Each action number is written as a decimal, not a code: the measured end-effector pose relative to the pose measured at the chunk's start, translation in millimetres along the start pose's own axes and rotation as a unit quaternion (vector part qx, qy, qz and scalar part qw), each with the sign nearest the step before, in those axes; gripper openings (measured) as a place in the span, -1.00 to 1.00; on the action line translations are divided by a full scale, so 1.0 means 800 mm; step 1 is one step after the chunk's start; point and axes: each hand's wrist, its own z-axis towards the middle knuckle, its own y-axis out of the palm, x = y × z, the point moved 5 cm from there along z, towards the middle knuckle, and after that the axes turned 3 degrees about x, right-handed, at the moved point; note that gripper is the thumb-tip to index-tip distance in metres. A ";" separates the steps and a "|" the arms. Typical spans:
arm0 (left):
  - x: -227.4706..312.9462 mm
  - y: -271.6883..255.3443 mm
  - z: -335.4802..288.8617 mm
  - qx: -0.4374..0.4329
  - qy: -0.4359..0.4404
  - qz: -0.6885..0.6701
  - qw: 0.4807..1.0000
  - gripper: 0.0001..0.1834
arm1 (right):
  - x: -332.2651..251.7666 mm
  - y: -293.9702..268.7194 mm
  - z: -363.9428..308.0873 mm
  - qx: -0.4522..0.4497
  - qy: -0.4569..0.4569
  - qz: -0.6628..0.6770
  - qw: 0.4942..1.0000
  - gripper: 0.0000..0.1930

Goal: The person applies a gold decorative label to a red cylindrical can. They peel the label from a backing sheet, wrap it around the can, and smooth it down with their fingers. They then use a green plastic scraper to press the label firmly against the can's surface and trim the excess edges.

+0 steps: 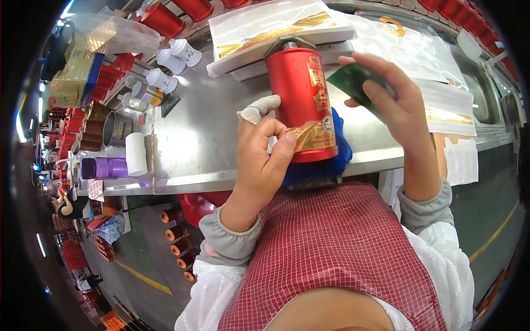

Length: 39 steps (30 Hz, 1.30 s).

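A red cylindrical canister (291, 83) stands in front of me, tilted slightly, over a blue cloth (340, 144) at the bench edge. A gold decal (314, 137) wraps its lower part. My left hand (259, 160) is at the canister's lower left, thumb and forefinger pinched at the decal's edge. One of its fingers, in a white fabric finger cover (259, 108), rests against the canister's side. My right hand (398, 99) grips a dark green flat scraper (355, 83) to the right of the canister, apart from it.
White decal sheets with gold patterns (276, 34) lie behind the canister; more sheets (406, 52) spread to the right. White plastic bottles (185, 52), a metal pot (117, 129), a white roll (136, 154) and a purple box (105, 167) stand left. A sink (486, 102) is far right.
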 end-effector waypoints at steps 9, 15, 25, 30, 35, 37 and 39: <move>-0.034 0.003 -0.007 0.000 -0.078 -0.040 0.996 -0.82 | 0.001 0.043 -0.062 -0.051 -0.167 -0.282 0.943 -0.57; -0.042 0.005 -0.011 0.004 -0.094 -0.039 0.995 -0.85 | 0.008 0.067 -0.079 -0.089 -0.169 -0.340 0.921 -0.37; 0.038 0.034 -0.056 0.041 0.232 0.288 0.928 -0.46 | 0.017 0.072 -0.087 -0.059 -0.168 -0.370 0.912 -0.32; 0.017 0.042 -0.061 0.082 0.182 0.312 0.929 -0.32 | 0.014 0.074 -0.087 -0.068 -0.157 -0.385 0.907 -0.32; 0.005 0.032 -0.061 0.099 0.163 0.278 0.941 -0.29 | 0.015 0.076 -0.087 -0.065 -0.155 -0.392 0.905 -0.32; 0.006 0.027 -0.065 0.102 0.153 0.285 0.941 -0.28 | 0.016 0.077 -0.087 -0.064 -0.161 -0.391 0.904 -0.32; 0.016 0.035 -0.070 0.070 0.189 0.311 0.929 -0.29 | 0.012 0.078 -0.087 -0.066 -0.152 -0.393 0.905 -0.32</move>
